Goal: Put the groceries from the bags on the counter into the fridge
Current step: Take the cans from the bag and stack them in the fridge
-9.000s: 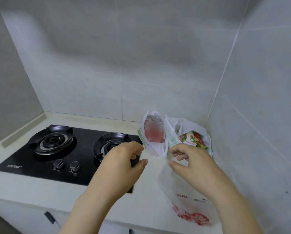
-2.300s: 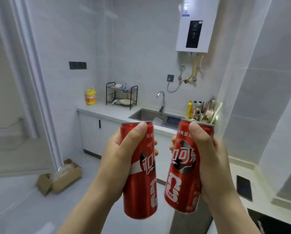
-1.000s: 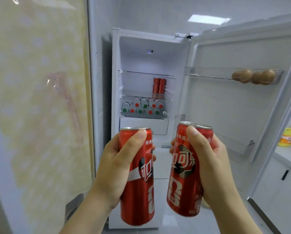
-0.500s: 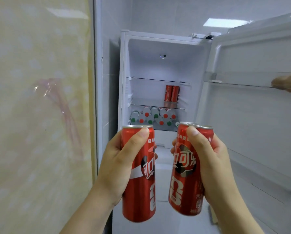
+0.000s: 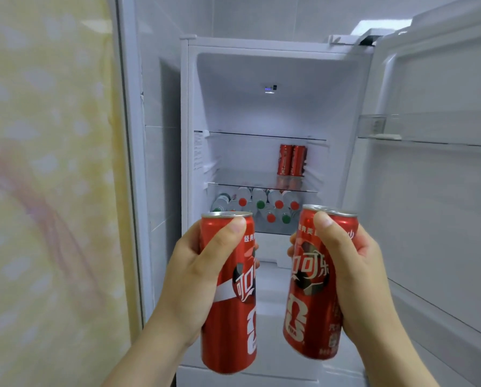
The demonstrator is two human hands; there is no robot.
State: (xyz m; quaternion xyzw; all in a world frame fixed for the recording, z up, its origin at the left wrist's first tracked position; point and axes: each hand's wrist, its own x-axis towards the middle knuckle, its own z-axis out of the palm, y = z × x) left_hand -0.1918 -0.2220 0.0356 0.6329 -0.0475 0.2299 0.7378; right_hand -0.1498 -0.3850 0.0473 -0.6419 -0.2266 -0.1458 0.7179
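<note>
My left hand (image 5: 194, 277) grips a tall red cola can (image 5: 231, 317) upright, thumb near its rim. A second red cola can (image 5: 307, 297), tilted slightly, is held in my right hand (image 5: 359, 283). Both cans are at chest height in front of the open white fridge (image 5: 264, 113). Two more red cans (image 5: 292, 160) stand at the right of the fridge's middle glass shelf. Below that shelf lie several white bottles (image 5: 259, 203) with red and green caps.
The fridge door (image 5: 435, 191) stands open on the right, with a clear door rack (image 5: 418, 129) near its top. A pale yellow patterned panel (image 5: 46, 177) fills the left, edged by a white frame (image 5: 130, 163).
I have moved closer to the fridge, which now looks larger. The door rack's eggs have slid out of view to the right. Both hands still hold their cans the same way.
</note>
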